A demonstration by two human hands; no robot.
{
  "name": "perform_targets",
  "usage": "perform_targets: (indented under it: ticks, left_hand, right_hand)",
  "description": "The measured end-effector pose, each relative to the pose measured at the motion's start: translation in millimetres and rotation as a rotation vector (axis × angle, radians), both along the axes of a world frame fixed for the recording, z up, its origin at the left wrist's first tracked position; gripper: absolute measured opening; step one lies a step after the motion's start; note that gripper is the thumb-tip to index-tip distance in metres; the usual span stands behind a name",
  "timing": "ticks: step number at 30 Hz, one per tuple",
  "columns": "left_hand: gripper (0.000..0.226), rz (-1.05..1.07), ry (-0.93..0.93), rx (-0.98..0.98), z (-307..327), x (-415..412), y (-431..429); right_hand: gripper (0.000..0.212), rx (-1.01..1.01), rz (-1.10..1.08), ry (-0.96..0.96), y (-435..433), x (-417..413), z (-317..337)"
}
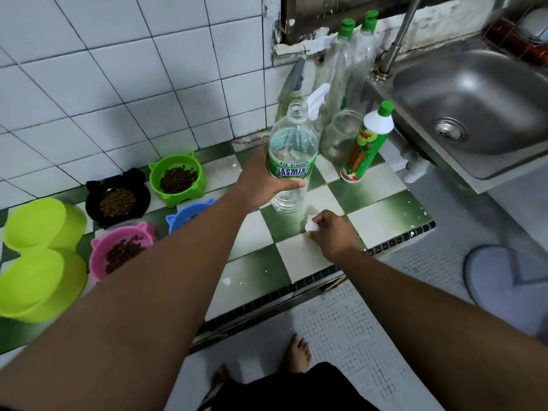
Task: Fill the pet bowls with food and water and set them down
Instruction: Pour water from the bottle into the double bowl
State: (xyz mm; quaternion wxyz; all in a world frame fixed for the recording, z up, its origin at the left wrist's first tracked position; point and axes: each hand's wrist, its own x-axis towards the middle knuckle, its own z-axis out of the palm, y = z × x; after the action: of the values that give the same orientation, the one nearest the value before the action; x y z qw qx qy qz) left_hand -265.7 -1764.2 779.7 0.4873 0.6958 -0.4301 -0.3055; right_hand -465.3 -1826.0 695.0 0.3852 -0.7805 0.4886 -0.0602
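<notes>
I see bowls left on counter, kibble in three; bottle right of them; jar, soap bottle behind it; sink far right.

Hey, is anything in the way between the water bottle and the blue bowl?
Nothing visible stands between them. The left hand grips the water bottle, and only that arm crosses the blue bowl. The right hand holds the cap aside.

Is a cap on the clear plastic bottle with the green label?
No: the bottle is uncapped; the right hand pinches a white cap.
</notes>
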Motion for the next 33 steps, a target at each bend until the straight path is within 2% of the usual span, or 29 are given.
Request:
perform_targets:
  ticks: [5, 11, 16, 20, 22, 27, 33]
  left_hand:
    - [0.072, 0.024, 0.003, 0.044, -2, -1, -1]
    - [0.078, 0.047, 0.021, 0.058, -2, -1, -1]
    - [0.079, 0.033, -0.017, 0.067, 3, -4, -2]
    - [0.080, 0.082, -0.037, 0.052, 9, -7, 2]
    - [0.080, 0.131, -0.029, 0.035, 8, -9, 5]
    - [0.084, 0.297, -0.018, -0.032, 10, -11, 15]
    - [0.079, 0.503, 0.116, -0.091, 26, 5, 40]
  right_hand:
    - [0.020, -0.076, 0.015, 0.047, 0, -4, -16]
    - [0.025, -0.252, 0.146, 0.220, 6, -1, -12]
    - [0.028, -0.257, 0.203, 0.262, 2, 2, -5]
    - [0.041, -0.203, 0.245, 0.269, -1, 1, 2]
    - [0.052, -0.169, 0.233, 0.207, -5, 0, 4]
    - [0.067, -0.095, 0.108, -0.134, -8, 26, 24]
    - [0.107, -0.058, 0.097, -0.443, 11, 85, 37]
